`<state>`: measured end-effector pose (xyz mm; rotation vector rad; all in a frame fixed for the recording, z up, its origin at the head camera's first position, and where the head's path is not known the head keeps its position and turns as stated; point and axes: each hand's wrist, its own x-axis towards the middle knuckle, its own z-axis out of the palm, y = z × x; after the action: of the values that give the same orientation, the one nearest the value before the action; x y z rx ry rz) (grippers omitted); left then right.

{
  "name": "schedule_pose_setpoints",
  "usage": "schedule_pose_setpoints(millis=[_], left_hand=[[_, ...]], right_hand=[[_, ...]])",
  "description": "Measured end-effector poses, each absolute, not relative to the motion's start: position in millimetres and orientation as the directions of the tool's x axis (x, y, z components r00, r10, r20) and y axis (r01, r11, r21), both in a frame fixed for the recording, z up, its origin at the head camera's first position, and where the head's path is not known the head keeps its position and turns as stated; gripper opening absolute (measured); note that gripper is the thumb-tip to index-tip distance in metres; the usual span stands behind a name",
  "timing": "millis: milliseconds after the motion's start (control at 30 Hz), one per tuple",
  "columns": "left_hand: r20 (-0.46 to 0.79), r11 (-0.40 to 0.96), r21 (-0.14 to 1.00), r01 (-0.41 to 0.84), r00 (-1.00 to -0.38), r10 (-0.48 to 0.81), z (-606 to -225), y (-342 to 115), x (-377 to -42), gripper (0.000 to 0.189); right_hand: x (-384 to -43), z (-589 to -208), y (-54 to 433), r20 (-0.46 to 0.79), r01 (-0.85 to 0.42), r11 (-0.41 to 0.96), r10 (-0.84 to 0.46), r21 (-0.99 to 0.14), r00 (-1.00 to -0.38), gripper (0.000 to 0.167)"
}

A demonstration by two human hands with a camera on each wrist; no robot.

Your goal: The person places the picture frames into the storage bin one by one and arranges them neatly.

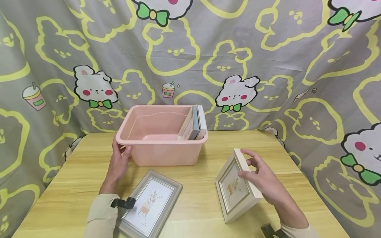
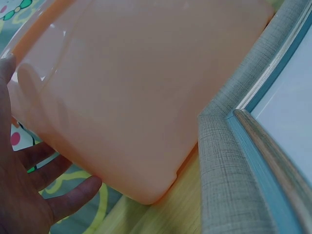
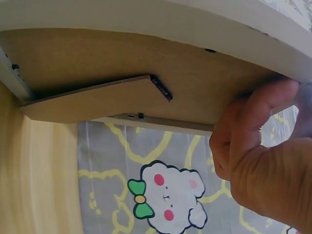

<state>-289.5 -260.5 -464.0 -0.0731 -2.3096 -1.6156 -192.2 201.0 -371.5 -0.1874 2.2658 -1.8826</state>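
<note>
In the head view my left hand (image 1: 119, 163) holds the front left corner of a pink plastic bin (image 1: 165, 153), thumb on the front wall and fingers at the side. The left wrist view shows the lower fingers spread beside the bin wall (image 2: 126, 97). My right hand (image 1: 263, 178) grips a cream photo frame (image 1: 221, 195) by its upper right edge, thumb in front. That frame is tilted on the table, its picture facing left. Its brown backboard (image 3: 97, 53) and folding stand (image 3: 97, 100) show in the right wrist view. Several frames (image 1: 194, 120) lean at the bin's right end.
A grey-green photo frame (image 1: 177, 191) lies face up on the wooden table (image 1: 196, 205), in front of the bin and near my left forearm. A grey curtain (image 1: 178, 43) with yellow outlines and rabbit faces hangs behind the table and at both sides.
</note>
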Motion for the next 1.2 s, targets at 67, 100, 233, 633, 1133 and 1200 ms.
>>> schedule_pose_setpoints(millis=[67, 100, 233, 633, 1133, 1200], left_hand=[[0.291, 0.362, 0.905, 0.225, -0.946, -0.139, -463.7, -260.9, -289.8, 0.071], [0.291, 0.363, 0.904, 0.225, -0.947, -0.139, -463.5, -261.1, -289.9, 0.071], [0.287, 0.357, 0.907, 0.223, -0.948, -0.137, -464.1, -262.1, -291.4, 0.072], [0.288, 0.348, 0.909, 0.230, -0.949, -0.126, -463.0, -261.0, -290.0, 0.072], [0.303, 0.363, 0.901, 0.238, -0.943, -0.134, -464.3, -260.8, -288.7, 0.070], [0.304, 0.366, 0.900, 0.238, -0.943, -0.134, -464.8, -261.2, -289.4, 0.070]], right_hand=[[-193.2, -366.0, 199.8, -0.061, 0.019, 0.195, -0.209, -0.981, -0.976, 0.070], [-193.6, -363.0, 199.3, -0.059, 0.018, 0.199, -0.202, -0.980, -0.978, 0.070], [-194.0, -350.4, 198.1, -0.038, 0.000, 0.210, -0.175, -0.978, -0.984, 0.068], [-193.6, -338.1, 197.1, 0.032, -0.052, 0.115, -0.169, -0.992, -0.985, 0.059], [-196.7, -303.1, 189.6, 0.166, -0.179, 0.053, -0.189, -0.982, -0.968, 0.052], [-197.4, -298.5, 187.6, 0.178, -0.192, 0.055, -0.189, -0.980, -0.966, 0.052]])
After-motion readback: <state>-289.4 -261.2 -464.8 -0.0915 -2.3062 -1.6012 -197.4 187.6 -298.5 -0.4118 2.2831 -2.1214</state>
